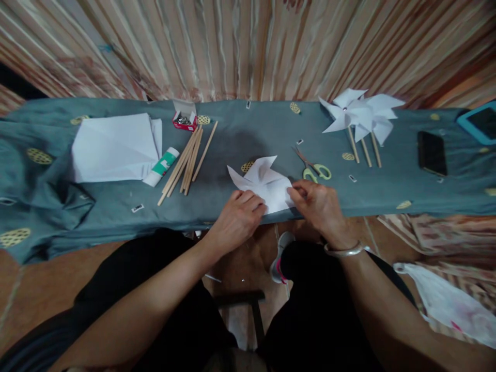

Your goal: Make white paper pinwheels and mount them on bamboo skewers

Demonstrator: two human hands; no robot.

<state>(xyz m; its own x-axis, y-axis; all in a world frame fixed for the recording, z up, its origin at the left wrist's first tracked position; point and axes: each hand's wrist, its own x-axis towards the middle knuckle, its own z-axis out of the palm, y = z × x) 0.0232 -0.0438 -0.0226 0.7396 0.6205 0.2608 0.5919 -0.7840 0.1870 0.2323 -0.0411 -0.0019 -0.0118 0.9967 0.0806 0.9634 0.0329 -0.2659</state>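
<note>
Partly folded white paper piece (263, 182), cut into pointed flaps, lying flat at the near edge of the bench (116, 217), directly in front of the seated body and so within easy reach of both arms. Left hand (236, 219) pressed on the near left corner, fingers curled down onto the sheet, grip closed lightly upon it, apparently to pin it against sliding. Right hand (320, 205) at the right edge, thumb and fingertips pinching the paper's margin, grip grasping that edge. Yellow-handled scissors (314, 168) just beyond the right hand, blades pointing away, close enough for pickup. Bundle of wooden sticks (188, 160), glue stick (161, 166) and small red box of pins (184, 120) grouped to the left, beside a stack of white sheets (114, 147): supplies kept on one side. Finished paper pinwheels (358, 116) on sticks laid apart at the far right, clear of the working spot; dark phone (431, 153) farther right.
</note>
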